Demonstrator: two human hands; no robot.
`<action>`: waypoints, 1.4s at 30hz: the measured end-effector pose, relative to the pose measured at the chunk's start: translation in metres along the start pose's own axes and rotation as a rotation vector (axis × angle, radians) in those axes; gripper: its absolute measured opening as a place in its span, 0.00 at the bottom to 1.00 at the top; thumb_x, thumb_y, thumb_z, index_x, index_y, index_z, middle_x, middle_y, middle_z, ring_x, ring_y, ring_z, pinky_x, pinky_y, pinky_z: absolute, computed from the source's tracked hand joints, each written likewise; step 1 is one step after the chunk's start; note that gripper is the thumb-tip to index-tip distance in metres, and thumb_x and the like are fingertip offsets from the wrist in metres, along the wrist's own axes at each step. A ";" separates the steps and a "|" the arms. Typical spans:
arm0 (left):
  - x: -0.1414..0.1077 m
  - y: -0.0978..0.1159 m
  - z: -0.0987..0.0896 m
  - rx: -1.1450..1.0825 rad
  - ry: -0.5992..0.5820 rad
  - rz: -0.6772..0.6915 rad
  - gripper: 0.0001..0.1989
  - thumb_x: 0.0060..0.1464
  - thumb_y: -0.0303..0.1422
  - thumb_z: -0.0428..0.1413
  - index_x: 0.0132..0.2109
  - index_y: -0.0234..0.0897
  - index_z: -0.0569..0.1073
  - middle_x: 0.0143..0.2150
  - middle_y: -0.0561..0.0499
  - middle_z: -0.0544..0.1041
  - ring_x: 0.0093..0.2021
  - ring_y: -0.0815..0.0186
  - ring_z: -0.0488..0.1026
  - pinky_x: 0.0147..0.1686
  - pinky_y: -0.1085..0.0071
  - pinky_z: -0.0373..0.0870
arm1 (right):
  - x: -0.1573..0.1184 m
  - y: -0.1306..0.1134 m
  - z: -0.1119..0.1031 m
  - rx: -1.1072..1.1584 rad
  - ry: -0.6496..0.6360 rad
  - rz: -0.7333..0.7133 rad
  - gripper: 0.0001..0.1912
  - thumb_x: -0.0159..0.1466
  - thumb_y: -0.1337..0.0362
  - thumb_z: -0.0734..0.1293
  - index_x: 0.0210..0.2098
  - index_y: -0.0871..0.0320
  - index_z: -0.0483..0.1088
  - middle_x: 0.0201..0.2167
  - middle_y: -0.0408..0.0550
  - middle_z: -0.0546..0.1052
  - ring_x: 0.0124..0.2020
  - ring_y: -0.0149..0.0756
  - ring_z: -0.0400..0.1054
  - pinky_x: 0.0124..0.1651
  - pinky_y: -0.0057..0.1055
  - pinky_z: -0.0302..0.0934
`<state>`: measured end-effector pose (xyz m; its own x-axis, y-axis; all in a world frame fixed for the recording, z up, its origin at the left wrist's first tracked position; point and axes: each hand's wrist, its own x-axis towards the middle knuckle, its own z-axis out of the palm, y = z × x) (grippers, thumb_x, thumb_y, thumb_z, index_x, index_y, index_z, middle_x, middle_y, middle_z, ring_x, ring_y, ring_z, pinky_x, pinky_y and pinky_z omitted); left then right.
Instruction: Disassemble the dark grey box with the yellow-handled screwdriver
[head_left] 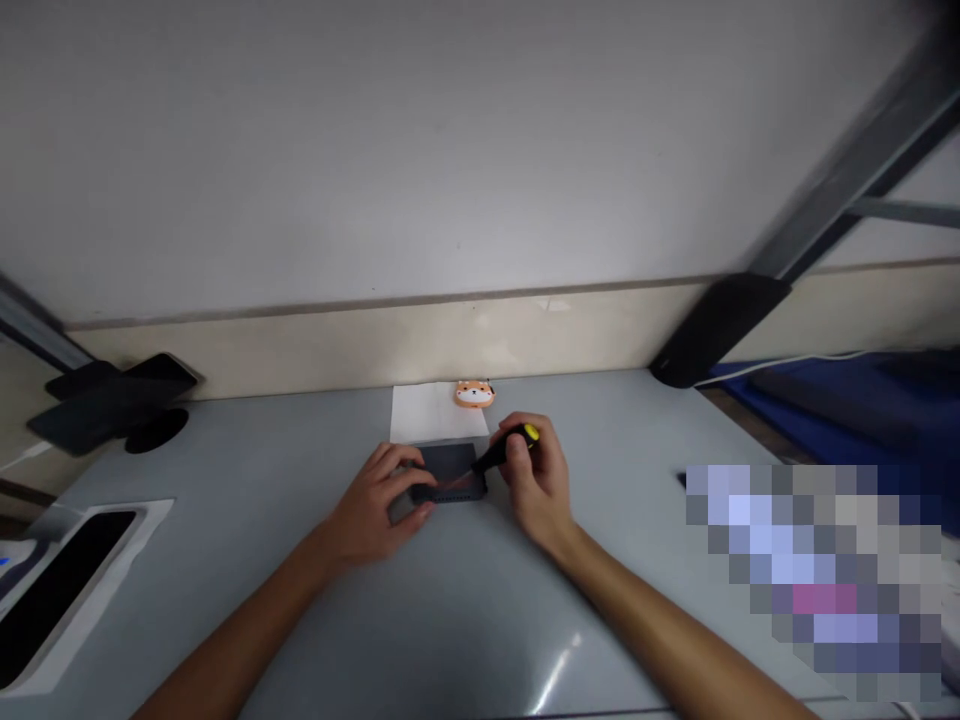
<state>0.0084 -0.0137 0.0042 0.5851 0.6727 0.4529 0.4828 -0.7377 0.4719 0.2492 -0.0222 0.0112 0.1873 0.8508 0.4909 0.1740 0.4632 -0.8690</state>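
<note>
A dark, flat rectangular box (450, 462) with a row of small holes along its near edge lies on the grey table. My left hand (382, 505) grips its left side, fingers curled over the top and thumb at the near edge. In my right hand (541, 485) is a screwdriver (493, 455) with a black handle and a yellow end cap. It tilts down to the left, its tip end at the right side of the box. Whether the tip touches a screw cannot be made out.
Behind the box, a white paper sheet (424, 410) carries an orange animal-faced case (475, 394). A phone stand (156, 430) and a dark device (67, 590) on white stand left. A black speaker-like object (716, 325) is at back right; a blurred-out item (810, 570) lies near right.
</note>
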 end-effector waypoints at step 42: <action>0.059 -0.056 -0.004 0.308 0.021 -0.246 0.18 0.70 0.37 0.44 0.31 0.38 0.67 0.34 0.49 0.70 0.40 0.59 0.68 0.43 0.62 0.65 | 0.045 0.017 -0.025 0.049 0.269 0.106 0.17 0.70 0.47 0.63 0.43 0.55 0.68 0.28 0.40 0.66 0.26 0.30 0.61 0.26 0.26 0.59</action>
<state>0.0136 0.0673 0.0073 0.4153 0.8304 0.3714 0.7819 -0.5345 0.3208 0.2846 0.0176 0.0203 0.4526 0.8020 0.3898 0.0935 0.3921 -0.9152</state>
